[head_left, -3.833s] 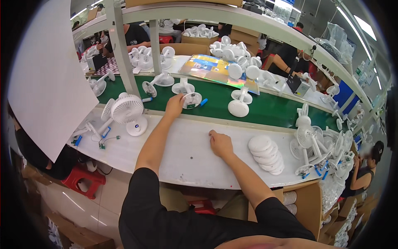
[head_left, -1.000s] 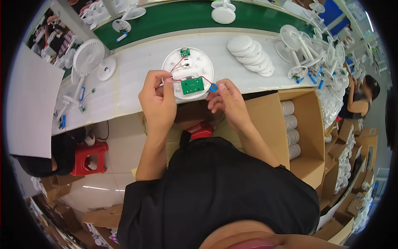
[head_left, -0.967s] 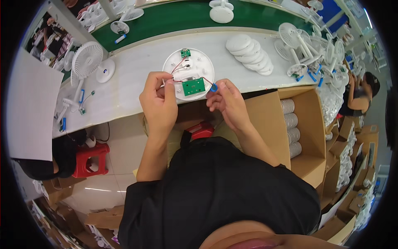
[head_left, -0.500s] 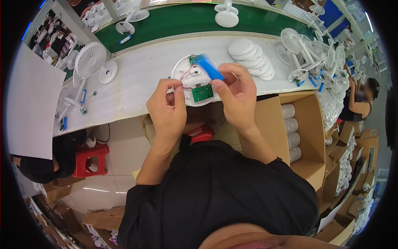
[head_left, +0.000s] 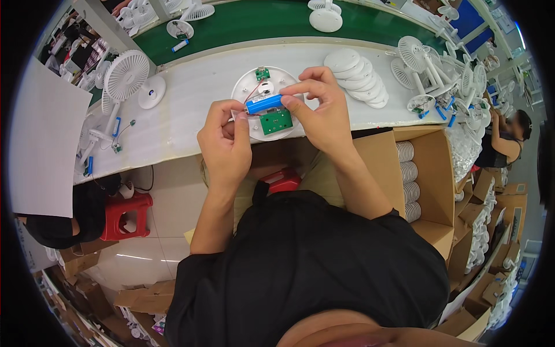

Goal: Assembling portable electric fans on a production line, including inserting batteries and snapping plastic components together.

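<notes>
A blue cylindrical battery (head_left: 264,104) lies level between my two hands, over an open round white fan base (head_left: 240,87). My right hand (head_left: 319,108) pinches its right end between thumb and fingers. At the battery's left end, my left hand (head_left: 226,136) has thumb and index finger closed together; whether they grip the battery tip or its thin wires is too small to tell. Just below the battery sits a green circuit board (head_left: 276,122) in the base. A smaller green board (head_left: 262,73) is at the base's far rim, with a red wire running from it.
White round covers (head_left: 361,78) lie overlapped right of the base. Assembled fans (head_left: 126,75) stand left, and more fans (head_left: 413,58) crowd the right. A cardboard box (head_left: 430,173) with stacked white discs is by my right arm. Behind the table runs a green belt (head_left: 254,26).
The battery has swung from a steep, blurred tilt to nearly level, coming down over the base. My left fingers have come to its left end.
</notes>
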